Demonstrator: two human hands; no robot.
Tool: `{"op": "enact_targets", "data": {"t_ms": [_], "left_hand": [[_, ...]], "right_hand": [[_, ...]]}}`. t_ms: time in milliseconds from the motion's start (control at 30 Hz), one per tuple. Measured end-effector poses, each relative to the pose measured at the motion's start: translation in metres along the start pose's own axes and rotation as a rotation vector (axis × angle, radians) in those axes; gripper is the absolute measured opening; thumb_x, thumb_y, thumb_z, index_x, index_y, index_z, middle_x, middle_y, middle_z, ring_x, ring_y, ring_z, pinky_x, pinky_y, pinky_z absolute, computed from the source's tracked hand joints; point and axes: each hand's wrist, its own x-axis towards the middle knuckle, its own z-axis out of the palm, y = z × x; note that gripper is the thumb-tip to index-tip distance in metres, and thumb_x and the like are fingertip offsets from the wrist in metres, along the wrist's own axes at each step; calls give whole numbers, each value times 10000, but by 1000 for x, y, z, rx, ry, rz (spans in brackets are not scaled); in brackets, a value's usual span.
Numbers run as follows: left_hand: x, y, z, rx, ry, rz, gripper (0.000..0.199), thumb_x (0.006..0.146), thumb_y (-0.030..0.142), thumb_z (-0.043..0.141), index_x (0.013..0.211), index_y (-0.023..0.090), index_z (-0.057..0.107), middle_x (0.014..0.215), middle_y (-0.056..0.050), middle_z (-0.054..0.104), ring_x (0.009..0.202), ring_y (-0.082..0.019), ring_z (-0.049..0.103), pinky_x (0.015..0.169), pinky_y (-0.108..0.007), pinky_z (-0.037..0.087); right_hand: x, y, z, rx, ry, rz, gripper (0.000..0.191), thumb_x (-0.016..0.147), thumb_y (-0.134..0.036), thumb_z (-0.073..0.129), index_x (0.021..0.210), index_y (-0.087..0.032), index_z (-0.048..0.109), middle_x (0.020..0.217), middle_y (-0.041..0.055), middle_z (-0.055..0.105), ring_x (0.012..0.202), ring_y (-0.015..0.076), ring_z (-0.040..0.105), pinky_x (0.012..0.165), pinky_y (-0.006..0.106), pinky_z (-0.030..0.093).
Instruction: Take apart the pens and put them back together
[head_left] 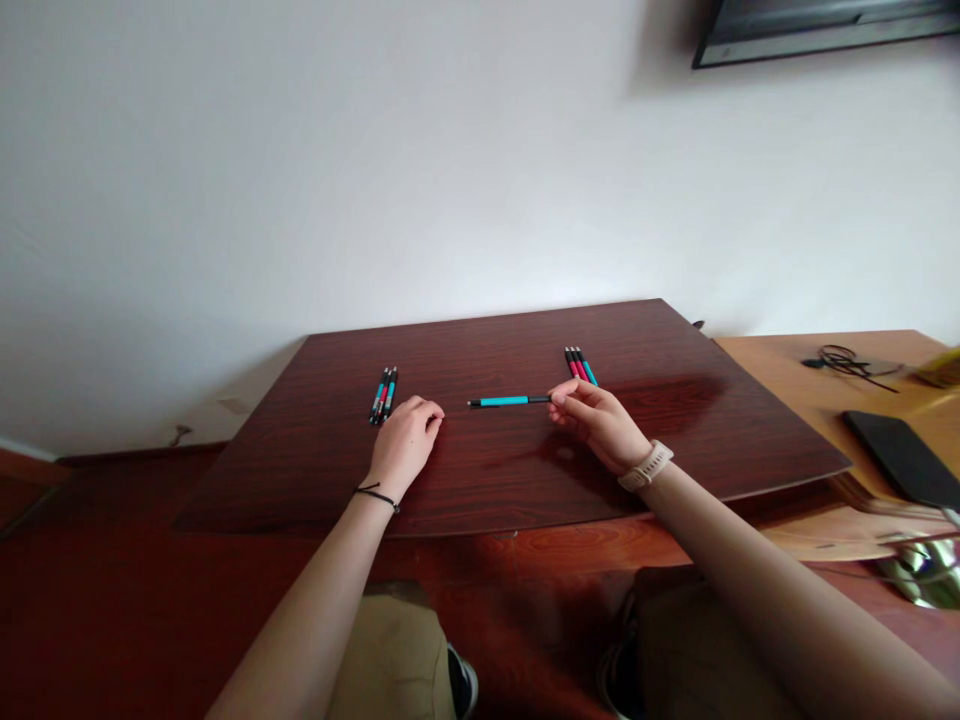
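My right hand (pixel 591 418) pinches one end of a light-blue pen (pixel 504 401) with black ends. The pen lies crosswise between my two hands, its other end pointing left. Just beyond the right hand is a row of pens (pixel 576 362) with pink and blue barrels, partly covered by the fingers. My left hand (pixel 409 432) rests on the dark wooden table (pixel 480 480) with its fingers curled together, and nothing shows in them. Close to its far left side lies a second group of pens (pixel 384 394) with blue and red barrels, side by side.
A lighter wooden desk (pixel 780 362) adjoins on the right, bearing a black cable (pixel 844 362) and a dark flat device (pixel 904 458). The white wall (pixel 450 180) rises behind the table. A screen (pixel 832 35) hangs at the upper right.
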Motion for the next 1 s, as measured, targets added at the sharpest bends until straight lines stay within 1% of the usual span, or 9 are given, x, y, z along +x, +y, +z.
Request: {"op": "enact_targets", "data": {"t_ms": [133,200,333,433,567,633,767,900,1000], "left_hand": [[-1,0,-2,-14,28,10,207,1058,202,505,1039,238,708,1034,-82,724,957,-269,688,864,-369,508],[-1,-1,-2,-46,55,9,212,1068,234,509,1060,248,720,1034,-78,724,936,-264,687,858,-362,503],[-1,-3,-1,-64,48,3,228,1055,260,554,993,243,773,1040,-83,720,939,-262,694,886,-362,509],[0,-6,2,-82,23,-10,227,1035,235,574,985,231,796,1073,-90,726,950,-264,703,918,-377,521],[0,-9,5,-107,31,-12,246,1005,173,582,1131,227,785,1121,-94,735,974,-262,716,965,-390,534],[-1,-9,5,-110,33,-9,268,995,153,583,1172,227,769,1131,-92,739,972,-253,721,969,-384,541],[-1,-9,4,-136,27,-16,238,968,138,611,1129,226,763,1120,-88,746,960,-242,731,933,-373,565],[-1,-9,3,-183,25,-61,232,943,126,631,1123,218,743,1096,-75,747,933,-232,739,891,-377,595],[0,-5,2,-224,76,-74,273,939,121,631,1181,213,720,1146,-77,737,935,-220,732,874,-377,608]], "right_hand": [[0,1,-1,3,4,-7,334,789,-469,940,907,-226,745,873,20,717,793,155,643,746,298,520],[0,1,-2,4,3,-6,325,794,-467,936,906,-228,746,875,21,718,795,157,645,746,299,521],[0,0,-1,10,1,0,317,798,-457,936,911,-227,749,878,23,723,798,154,647,740,290,519],[0,0,0,14,0,0,315,800,-453,935,921,-225,753,879,23,724,804,151,649,740,281,520],[0,0,-1,16,6,5,319,795,-453,939,920,-225,753,876,21,724,799,150,648,735,281,519],[0,0,-2,14,10,6,321,791,-452,942,915,-224,754,872,21,727,796,148,649,736,282,520],[0,1,-1,6,3,-7,322,790,-461,941,913,-228,757,883,24,732,797,151,652,738,286,529],[1,2,-2,15,6,1,337,779,-471,949,909,-227,756,868,19,728,794,148,652,735,278,532],[2,1,-2,17,6,5,344,772,-472,956,907,-225,757,863,15,727,797,141,651,740,270,527]]}}
